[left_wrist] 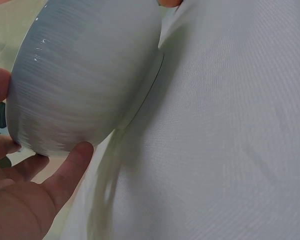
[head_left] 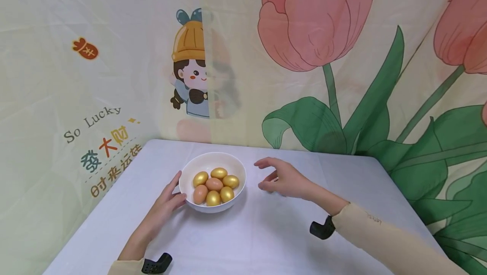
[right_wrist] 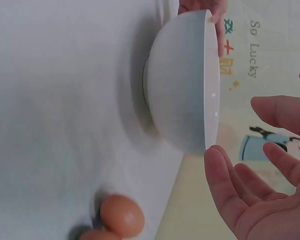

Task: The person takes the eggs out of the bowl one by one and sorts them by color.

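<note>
A white bowl (head_left: 215,209) stands left of centre on the table and holds several gold eggs (head_left: 227,194) and two brown eggs (head_left: 214,184). My left hand (head_left: 164,201) rests against its left side, the fingers spread and the thumb nearer me. In the left wrist view, the fingertips touch the bowl's outer wall (left_wrist: 85,75). To the right of the bowl, my right hand (head_left: 285,178) hovers over the table with thumb and fingers apart and nothing between them. Beneath it in the right wrist view, brown eggs (right_wrist: 122,216) lie on the cloth; the hand hides them from the head view.
White cloth covers the table (head_left: 243,241). A curtain (head_left: 243,97) printed with tulips and a cartoon figure hangs right behind the far edge, and a wall with lettering (head_left: 99,152) flanks the left side. Each wrist carries a black camera mount (head_left: 322,227).
</note>
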### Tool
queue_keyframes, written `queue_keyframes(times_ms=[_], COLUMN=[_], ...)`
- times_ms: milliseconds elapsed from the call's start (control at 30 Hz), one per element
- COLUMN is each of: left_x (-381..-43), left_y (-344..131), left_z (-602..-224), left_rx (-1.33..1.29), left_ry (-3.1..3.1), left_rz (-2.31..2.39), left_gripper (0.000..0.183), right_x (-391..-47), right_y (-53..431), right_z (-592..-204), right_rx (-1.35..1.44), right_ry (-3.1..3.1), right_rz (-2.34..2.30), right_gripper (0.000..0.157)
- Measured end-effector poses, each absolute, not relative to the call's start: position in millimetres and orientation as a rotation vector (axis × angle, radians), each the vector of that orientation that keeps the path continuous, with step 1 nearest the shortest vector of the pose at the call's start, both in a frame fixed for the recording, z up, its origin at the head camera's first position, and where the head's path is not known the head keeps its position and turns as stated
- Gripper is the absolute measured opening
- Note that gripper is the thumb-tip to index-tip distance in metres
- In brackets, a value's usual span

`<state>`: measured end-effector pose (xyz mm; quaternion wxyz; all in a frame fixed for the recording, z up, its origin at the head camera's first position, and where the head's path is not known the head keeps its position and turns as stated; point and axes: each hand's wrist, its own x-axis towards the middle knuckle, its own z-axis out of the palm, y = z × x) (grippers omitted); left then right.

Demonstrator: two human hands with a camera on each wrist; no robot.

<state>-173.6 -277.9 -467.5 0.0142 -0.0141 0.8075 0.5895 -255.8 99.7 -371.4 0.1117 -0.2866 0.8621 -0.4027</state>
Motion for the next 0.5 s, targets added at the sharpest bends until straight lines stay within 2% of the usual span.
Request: queue_keyframes(times_ms=[500], left_x=[-173.2], left_y=[-277.6], left_z=[-467.9], left_rx=[-0.049], left_ry=[2.516], left_rz=[1.825], left_gripper=[0.076], right_x=[-253.1], right_y=[8.1], right_z=[-390.7], right_rx=[-0.947], right_ry=[2.361], right_rz=[-1.254], right_gripper=[0.055])
